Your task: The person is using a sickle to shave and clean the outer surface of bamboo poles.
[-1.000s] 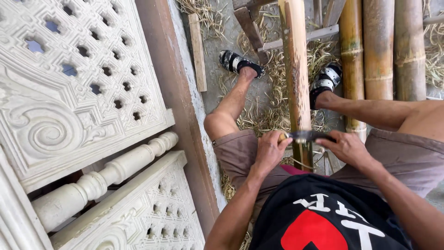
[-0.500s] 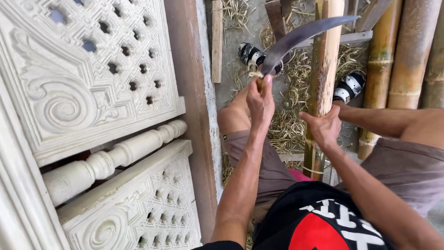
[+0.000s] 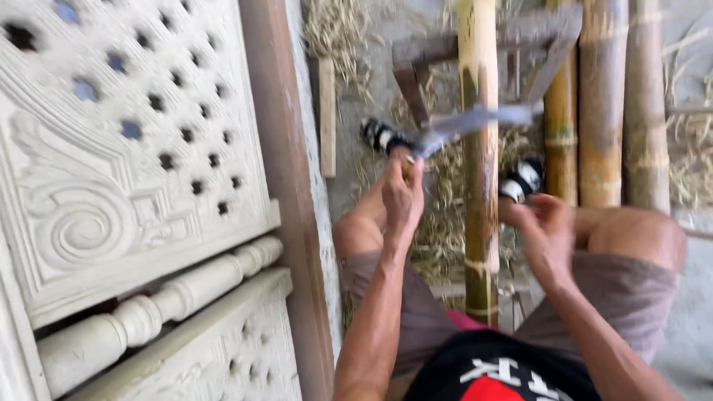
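Head view: your left hand (image 3: 402, 194) closed on handle of curved blade (image 3: 475, 122), blade lying across bamboo pole (image 3: 479, 171) above your knees. Your right hand (image 3: 546, 238) loosely open, just beside pole, not gripping it as far as blur shows. Pole upright between your legs, more bamboo stalks (image 3: 620, 104) to right, carved white panels (image 3: 111, 148) to left. Advice: grip pole well below blade line, keep fingers and sandalled feet (image 3: 382, 137) off cut path, strike along grain.
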